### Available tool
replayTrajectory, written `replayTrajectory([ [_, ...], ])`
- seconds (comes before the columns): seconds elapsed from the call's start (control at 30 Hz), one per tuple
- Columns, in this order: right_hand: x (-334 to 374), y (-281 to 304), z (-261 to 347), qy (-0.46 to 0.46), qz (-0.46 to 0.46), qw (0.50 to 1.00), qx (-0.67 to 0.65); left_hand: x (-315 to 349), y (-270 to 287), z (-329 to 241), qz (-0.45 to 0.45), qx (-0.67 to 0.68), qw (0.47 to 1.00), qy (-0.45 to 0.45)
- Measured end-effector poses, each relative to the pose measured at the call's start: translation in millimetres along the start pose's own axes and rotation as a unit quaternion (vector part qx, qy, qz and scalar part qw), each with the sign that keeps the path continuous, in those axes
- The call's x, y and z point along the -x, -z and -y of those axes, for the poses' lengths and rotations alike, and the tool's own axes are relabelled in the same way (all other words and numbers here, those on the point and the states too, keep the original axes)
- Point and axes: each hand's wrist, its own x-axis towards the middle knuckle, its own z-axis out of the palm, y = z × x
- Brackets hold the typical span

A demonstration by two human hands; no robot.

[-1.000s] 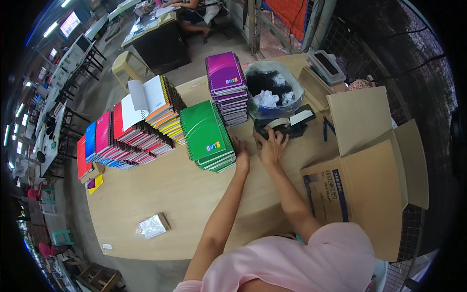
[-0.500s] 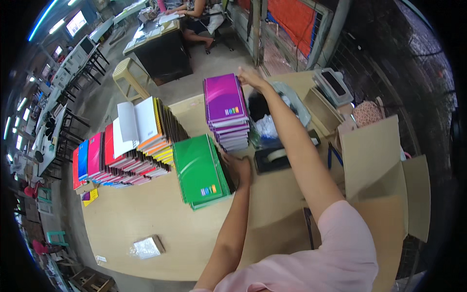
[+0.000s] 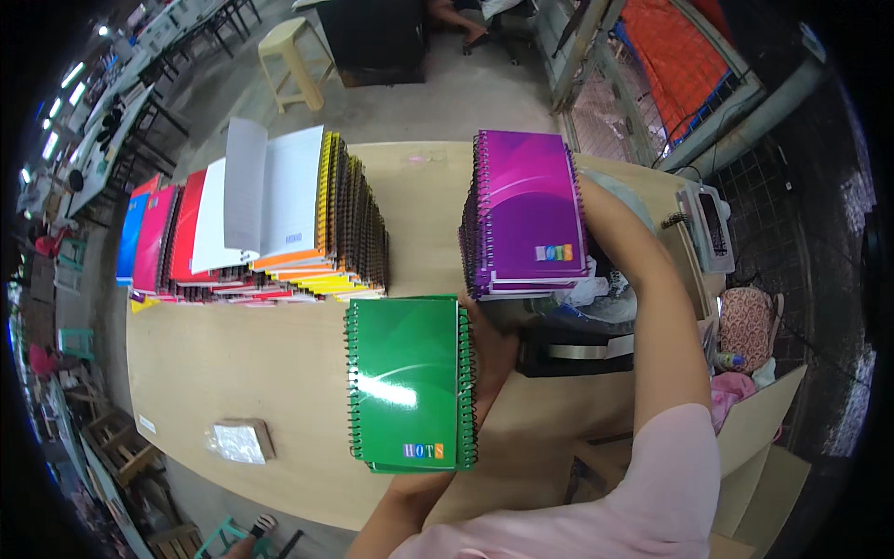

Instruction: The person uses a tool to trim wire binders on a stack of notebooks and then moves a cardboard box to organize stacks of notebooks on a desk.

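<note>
A stack of purple spiral-bound notebooks [image 3: 526, 210] stands near the table's far edge. My right arm reaches past its right side; the part of my right hand [image 3: 592, 193] that shows is beside the stack, and its fingers are hidden behind it. Closer to me is a stack of green spiral-bound notebooks [image 3: 405, 373]. Past its right side runs my left forearm, with my left hand [image 3: 491, 349] between the green stack and the near lower side of the purple one. The fingers of my left hand are mostly out of sight, so their grip does not show.
Tall notebook stacks [image 3: 354, 214] in several colours line the table's left, one with a white page [image 3: 291, 191] turned up. A clear-wrapped packet [image 3: 240, 441] lies front left. Right of the hands are a black tape dispenser [image 3: 535, 352], a plastic bag [image 3: 615, 303] and a cardboard box [image 3: 764, 456].
The view has shifted, and the stacks appear larger and farther right. My right hand, seen earlier at the purple stack's far corner, is now largely behind its right side.
</note>
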Motion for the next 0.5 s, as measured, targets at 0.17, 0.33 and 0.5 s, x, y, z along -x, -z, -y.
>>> replayTrajectory([
  [0.17,15.6,3.8,7.4,0.010,0.041,0.997,-0.064,-2.7,-9.3,11.2,-0.010,-0.003,1.000,-0.001],
  [0.33,30.4,16.6,4.0,0.008,0.042,0.988,-0.148,0.6,-10.0,10.2,0.028,0.010,1.000,0.011],
  [0.5,27.8,38.3,22.1,0.036,-0.016,0.959,-0.282,4.5,-5.3,19.6,-0.027,0.023,0.997,-0.064],
])
